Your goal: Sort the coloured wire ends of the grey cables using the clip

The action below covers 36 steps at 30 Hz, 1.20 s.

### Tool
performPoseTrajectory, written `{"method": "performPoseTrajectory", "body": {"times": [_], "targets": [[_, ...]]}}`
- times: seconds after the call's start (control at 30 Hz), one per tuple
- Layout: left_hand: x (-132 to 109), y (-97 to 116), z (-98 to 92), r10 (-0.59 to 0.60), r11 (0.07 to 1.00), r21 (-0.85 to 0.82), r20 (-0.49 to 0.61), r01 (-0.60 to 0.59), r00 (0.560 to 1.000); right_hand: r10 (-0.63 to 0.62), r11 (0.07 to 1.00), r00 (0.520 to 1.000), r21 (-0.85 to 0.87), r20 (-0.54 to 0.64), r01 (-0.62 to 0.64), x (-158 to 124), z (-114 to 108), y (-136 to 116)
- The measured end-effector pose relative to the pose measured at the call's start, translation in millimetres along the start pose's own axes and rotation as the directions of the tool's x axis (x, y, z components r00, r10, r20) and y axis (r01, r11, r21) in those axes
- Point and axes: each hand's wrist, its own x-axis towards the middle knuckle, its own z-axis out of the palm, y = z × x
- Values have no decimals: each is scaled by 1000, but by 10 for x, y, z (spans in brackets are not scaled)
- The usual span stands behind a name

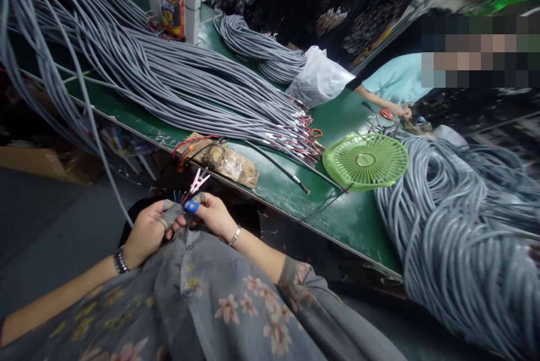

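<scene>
Close to my body, both hands work at the end of a grey cable (110,172), where thin coloured wires (180,198) fan out. My left hand (147,229), with tape-like wraps on its fingers, is closed round the cable end. My right hand (215,216) pinches at the wires, a blue wrap on its thumb; the fingertips partly hide what they grip. Just beyond the hands, a pale pink tool with two splayed arms (198,182) sticks out from the table edge, beside a worn, tape-covered wooden block (230,165).
Long grey cables (169,80) with stripped ends cover the green table (333,212). A green round fan (365,161) stands at its right, before a large cable heap (447,237). Across the table are a plastic bag (320,77) and a person in a light blue top (396,82).
</scene>
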Motion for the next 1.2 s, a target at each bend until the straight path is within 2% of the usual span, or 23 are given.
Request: {"method": "performPoseTrajectory", "body": {"times": [0.27, 0.47, 0.6, 0.77, 0.9, 1.03, 1.2], "targets": [[12, 10, 36, -26, 978, -209, -109, 2, 994, 1, 998, 998, -59, 70, 3, -38, -5, -83], [12, -7, 13, -4, 984, -175, -71, -8, 997, 14, 1000, 1000, -14, 6, -14, -27, -28, -87], [-8, 6, 3, 0, 994, -111, -28, -3, 1000, -1, 999, 1000, 50, 8, 1, 4, 1, -73], [-20, 17, 3, 2, 997, -82, -10, -3, 1000, -28, 999, 999, 43, -22, 29, 25, 37, -73], [-9, -29, 0, 7, 996, -93, -26, -9, 1000, -37, 998, 998, 47, -47, 39, 18, 52, -61], [1, -44, 15, 3, 989, -144, -91, -16, 996, -26, 998, 999, 64, -44, 29, 31, 54, -12], [-46, 102, 40, -60, 967, -253, -129, 25, 990, 24, 972, 996, 235, -88, -3, 56, -28, -17]]}}
